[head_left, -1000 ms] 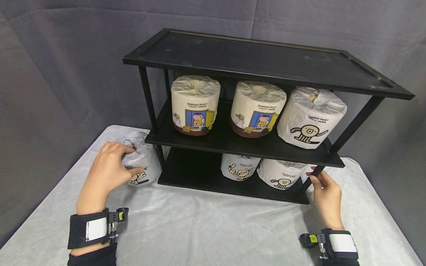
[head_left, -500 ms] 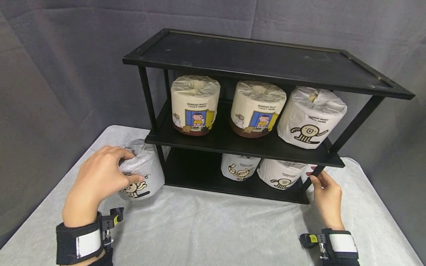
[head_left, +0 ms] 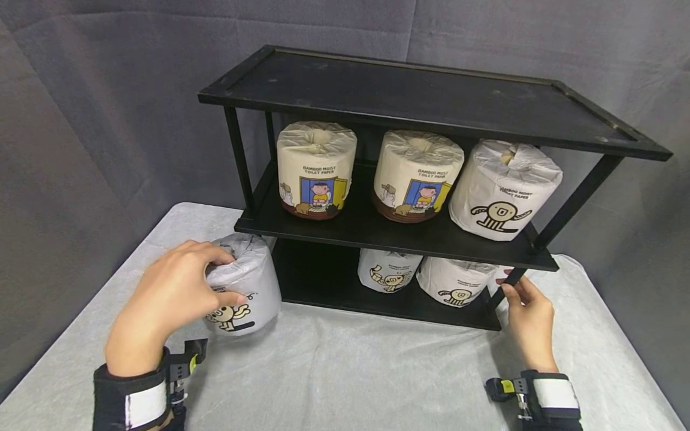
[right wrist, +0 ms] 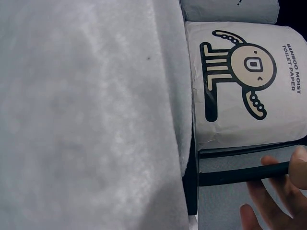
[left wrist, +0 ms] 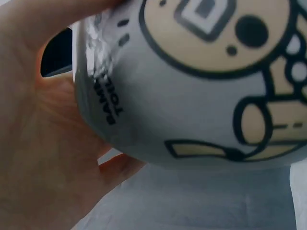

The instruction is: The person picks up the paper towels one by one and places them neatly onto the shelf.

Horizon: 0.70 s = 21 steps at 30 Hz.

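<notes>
My left hand (head_left: 172,293) grips a white-wrapped toilet roll (head_left: 256,302) by its top and side, just in front of the black shelf rack's (head_left: 409,90) left end. The roll tilts slightly; whether its base touches the cloth cannot be told. Its cartoon figure fills much of the left wrist view, with the palm (left wrist: 53,143) along its end. At the rack's lower right post (head_left: 507,288), my right hand (head_left: 530,323) has thumb and fingers around the slim bar. The right wrist view shows that post (right wrist: 240,175) beside a white roll (right wrist: 244,86) on the lower shelf.
On the middle shelf stand two cream toilet rolls (head_left: 315,170) (head_left: 417,176) and a white one (head_left: 504,191). Two white rolls (head_left: 389,270) (head_left: 457,281) occupy the bottom shelf's right part. White cloth (head_left: 345,371) covers the table; grey fabric (head_left: 345,24) hangs behind.
My left hand has drawn the toilet roll from beside the rack's left end toward the front, then to the right. My right hand stays at the post.
</notes>
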{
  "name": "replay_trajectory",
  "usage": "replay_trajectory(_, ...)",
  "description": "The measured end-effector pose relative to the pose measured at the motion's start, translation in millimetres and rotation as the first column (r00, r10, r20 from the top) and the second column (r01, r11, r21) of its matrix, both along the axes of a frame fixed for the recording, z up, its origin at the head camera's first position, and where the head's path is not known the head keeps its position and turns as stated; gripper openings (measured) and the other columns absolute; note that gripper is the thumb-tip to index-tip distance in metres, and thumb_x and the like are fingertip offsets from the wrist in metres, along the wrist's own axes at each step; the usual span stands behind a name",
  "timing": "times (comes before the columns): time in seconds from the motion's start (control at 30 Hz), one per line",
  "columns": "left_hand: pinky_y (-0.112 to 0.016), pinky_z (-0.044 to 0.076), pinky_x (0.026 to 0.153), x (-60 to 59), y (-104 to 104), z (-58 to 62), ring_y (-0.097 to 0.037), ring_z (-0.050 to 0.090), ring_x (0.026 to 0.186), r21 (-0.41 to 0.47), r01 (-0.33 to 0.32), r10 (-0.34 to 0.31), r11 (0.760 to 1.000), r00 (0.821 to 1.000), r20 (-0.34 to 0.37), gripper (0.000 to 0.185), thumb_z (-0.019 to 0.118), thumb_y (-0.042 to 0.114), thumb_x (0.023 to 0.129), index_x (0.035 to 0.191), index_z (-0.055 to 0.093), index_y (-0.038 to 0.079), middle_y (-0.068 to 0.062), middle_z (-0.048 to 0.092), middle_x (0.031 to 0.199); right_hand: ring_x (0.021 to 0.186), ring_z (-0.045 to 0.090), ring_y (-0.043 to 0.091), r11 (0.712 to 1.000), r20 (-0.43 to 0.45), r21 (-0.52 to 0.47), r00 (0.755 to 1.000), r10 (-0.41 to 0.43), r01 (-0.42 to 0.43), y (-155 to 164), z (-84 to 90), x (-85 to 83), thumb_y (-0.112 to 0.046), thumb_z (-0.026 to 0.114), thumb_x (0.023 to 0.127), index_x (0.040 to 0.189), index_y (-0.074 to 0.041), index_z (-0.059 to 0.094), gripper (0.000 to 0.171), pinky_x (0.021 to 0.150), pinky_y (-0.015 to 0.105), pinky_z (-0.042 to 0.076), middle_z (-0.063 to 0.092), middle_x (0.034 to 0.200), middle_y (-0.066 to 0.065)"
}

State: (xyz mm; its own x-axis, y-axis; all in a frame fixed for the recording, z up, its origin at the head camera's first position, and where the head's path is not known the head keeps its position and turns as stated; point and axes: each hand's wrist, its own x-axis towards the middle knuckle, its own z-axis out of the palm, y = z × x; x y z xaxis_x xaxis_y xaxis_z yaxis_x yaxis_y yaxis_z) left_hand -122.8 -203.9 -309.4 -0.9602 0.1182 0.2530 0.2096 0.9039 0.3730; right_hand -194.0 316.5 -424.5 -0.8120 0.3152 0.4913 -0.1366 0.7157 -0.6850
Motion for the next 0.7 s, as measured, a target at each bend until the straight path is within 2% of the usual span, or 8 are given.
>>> replay_trajectory(0.13,-0.055,0.047,0.087,0.4,6.6,0.7,-0.03,0.058,0.11,0.014,0.034,-0.035,0.999,0.999,0.017,0.055,0.091,0.04,0.065,0.11,0.073,0.012,-0.008,0.068,0.113,0.086,0.044,-0.025,1.0,0.0,-0.002,1.0,0.003,-0.003,0.6,-1.0,-0.5,-0.009,0.063,0.098,0.114,0.002,0.069,0.021,0.073,0.015,0.039,0.072,0.103,0.019)
replay_trajectory(0.4,-0.054,0.047,0.092,-2.4,20.6,-0.9,-0.032,0.059,0.113,0.003,0.108,-0.108,0.994,0.994,-0.007,0.056,0.094,0.037,0.063,0.108,0.073,0.012,-0.01,0.067,0.118,0.086,0.047,-0.023,1.0,-0.007,-0.004,1.0,0.003,-0.003,0.9,-1.7,-0.8,-0.007,0.063,0.097,0.111,0.002,0.07,0.018,0.073,0.015,0.038,0.073,0.101,0.018)
replay_trajectory(0.7,-0.053,0.049,0.092,-7.5,37.2,-3.5,-0.03,0.057,0.117,-0.013,0.148,-0.147,0.989,0.989,0.012,0.055,0.095,0.035,0.062,0.108,0.074,0.015,-0.009,0.066,0.121,0.08,0.045,-0.026,1.0,-0.02,-0.004,1.0,0.011,-0.011,2.2,-1.6,-2.1,-0.004,0.064,0.096,0.106,0.002,0.072,0.014,0.069,0.019,0.038,0.072,0.101,0.02)
